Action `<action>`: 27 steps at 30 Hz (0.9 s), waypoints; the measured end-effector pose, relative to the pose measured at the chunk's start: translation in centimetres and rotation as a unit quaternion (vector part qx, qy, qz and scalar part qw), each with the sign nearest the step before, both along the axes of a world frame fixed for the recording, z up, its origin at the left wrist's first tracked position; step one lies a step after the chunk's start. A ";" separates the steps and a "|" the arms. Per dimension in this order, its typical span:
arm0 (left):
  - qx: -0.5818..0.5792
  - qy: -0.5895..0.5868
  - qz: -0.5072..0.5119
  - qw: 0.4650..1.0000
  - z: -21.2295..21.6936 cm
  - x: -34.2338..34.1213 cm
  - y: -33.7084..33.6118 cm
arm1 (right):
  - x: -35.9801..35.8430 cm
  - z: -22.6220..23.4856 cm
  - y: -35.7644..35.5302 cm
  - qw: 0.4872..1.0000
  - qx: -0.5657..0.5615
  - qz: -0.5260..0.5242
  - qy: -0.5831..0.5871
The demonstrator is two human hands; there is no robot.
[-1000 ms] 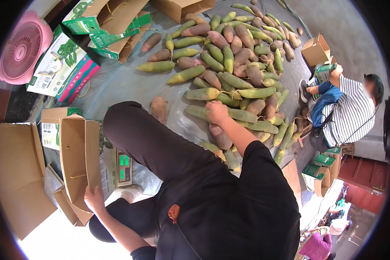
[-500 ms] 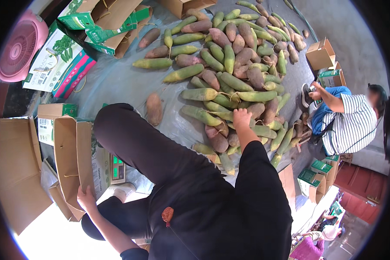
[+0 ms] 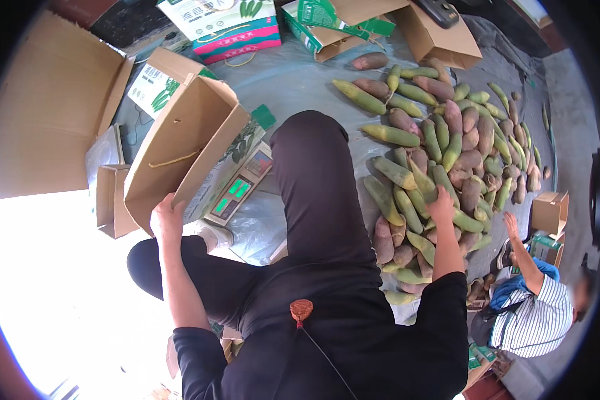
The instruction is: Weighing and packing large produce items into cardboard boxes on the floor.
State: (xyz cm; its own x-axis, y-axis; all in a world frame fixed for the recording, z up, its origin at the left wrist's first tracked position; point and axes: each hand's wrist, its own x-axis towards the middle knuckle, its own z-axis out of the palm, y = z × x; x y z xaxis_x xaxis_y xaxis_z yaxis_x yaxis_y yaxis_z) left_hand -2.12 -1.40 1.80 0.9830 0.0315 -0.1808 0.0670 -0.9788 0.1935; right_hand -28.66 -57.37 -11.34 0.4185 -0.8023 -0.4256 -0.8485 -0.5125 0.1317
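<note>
The left hand (image 3: 167, 217) grips the near flap of an open brown cardboard box (image 3: 183, 143) tilted at the left. Just right of the box lies a grey weighing scale with a green display (image 3: 239, 192). Farther right, the right hand (image 3: 441, 208) rests on a heap of green and purplish tapered shoots (image 3: 440, 153); it seems to close on one, though its fingers are hidden. At the far right, a person in a striped shirt (image 3: 537, 320) reaches toward the heap.
</note>
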 end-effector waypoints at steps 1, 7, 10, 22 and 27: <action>-0.012 -0.010 -0.010 1.000 -0.3 0.0 0.6 | 1.5 0.1 -0.4 0.992 -0.011 0.054 -0.110; -0.017 -0.021 -0.016 1.000 -0.6 0.7 2.1 | 17.4 11.1 4.6 0.877 0.066 0.253 -0.404; 0.001 -0.029 -0.030 0.999 -0.5 1.0 1.9 | 25.2 16.9 10.2 0.778 0.166 0.349 -0.495; -0.068 -0.041 -0.094 0.992 -1.7 1.0 2.7 | 37.5 15.1 39.4 0.703 0.180 0.592 -0.352; -0.079 -0.068 -0.136 0.985 -2.4 1.2 3.3 | 38.2 10.8 41.3 0.737 0.134 0.609 -0.260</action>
State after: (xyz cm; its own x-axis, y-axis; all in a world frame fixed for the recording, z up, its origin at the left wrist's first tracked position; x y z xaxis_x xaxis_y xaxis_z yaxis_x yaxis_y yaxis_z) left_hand -0.96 1.89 -0.56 0.9664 -0.2553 -0.0291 -0.2314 -0.9138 0.3338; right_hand 9.53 -16.05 -0.56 0.9218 0.3866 -0.0276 0.3623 -0.8847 -0.2933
